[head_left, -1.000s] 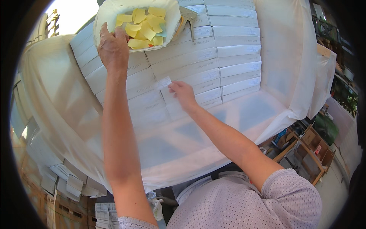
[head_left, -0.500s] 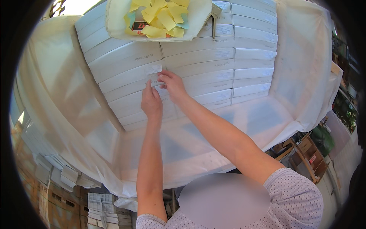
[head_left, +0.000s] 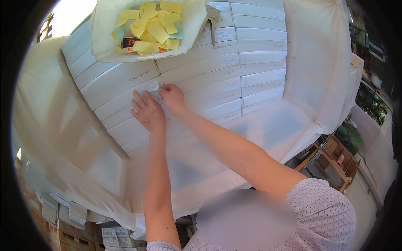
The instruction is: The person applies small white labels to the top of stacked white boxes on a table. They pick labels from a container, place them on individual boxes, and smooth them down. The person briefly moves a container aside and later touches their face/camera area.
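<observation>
White flat boxes (head_left: 205, 79) are stacked in columns in front of me. A small printed white label (head_left: 150, 86) lies on the front of one box in the left column. My left hand (head_left: 149, 113) rests against the box fronts just below the label, palm down, with its fingers spread. At the label's right end is my right hand (head_left: 172, 98), its fingers curled and pressed together in a pinch near the gap between two columns. Whatever the pinch may hold is hidden.
On top of the stack sits a white tray (head_left: 97, 44) with several yellow paper slips (head_left: 157, 31) and a small red-and-black box (head_left: 129, 42). A metal bracket-like tool (head_left: 212, 31) lies beside it. Translucent plastic sheeting (head_left: 318, 62) surrounds the stack. Wooden crates (head_left: 335, 152) stand lower right.
My left hand has spread its fingers and settled flat below the label; before, its index finger pointed up beside it. My right hand's fingers have curled tighter. The whole view has shifted.
</observation>
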{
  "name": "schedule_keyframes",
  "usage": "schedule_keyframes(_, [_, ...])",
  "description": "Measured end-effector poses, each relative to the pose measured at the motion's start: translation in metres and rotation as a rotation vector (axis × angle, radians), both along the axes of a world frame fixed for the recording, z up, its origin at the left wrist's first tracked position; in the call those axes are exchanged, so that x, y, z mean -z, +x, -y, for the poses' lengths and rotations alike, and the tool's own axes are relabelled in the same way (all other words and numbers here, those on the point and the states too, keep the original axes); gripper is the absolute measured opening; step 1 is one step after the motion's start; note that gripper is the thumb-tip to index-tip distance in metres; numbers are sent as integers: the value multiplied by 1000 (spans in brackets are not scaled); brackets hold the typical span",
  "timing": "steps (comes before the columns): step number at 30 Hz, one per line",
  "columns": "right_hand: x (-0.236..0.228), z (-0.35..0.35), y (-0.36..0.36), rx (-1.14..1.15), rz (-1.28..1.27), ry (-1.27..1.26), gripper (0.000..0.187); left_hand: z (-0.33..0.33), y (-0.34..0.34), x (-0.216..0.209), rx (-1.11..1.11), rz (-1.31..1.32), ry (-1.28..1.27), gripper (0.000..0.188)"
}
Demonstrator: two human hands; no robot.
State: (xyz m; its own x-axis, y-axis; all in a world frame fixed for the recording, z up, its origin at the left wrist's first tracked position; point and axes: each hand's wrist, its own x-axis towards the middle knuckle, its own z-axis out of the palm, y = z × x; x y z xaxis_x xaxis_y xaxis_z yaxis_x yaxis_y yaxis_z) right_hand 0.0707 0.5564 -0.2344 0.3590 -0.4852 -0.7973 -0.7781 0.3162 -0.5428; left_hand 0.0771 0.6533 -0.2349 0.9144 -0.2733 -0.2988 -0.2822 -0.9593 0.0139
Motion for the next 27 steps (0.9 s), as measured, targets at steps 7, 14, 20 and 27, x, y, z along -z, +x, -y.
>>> schedule_keyframes(7, [-16, 21, -11, -63, -29, -14, 29, 11, -20, 12, 59, -33, -121, 57])
schedule_keyframes(14, [-105, 75, -4, 171, 293, -21, 46, 23, -22, 0, 186, -37, -41, 63])
schedule_keyframes(20, [-143, 101, 52, -3, 351, -296, 72, 21, -18, -5, 210, -65, -52, 64])
schedule_keyframes(27, [-115, 113, 82, -62, 175, -314, 62, 2, -17, -14, 126, -45, -249, 63])
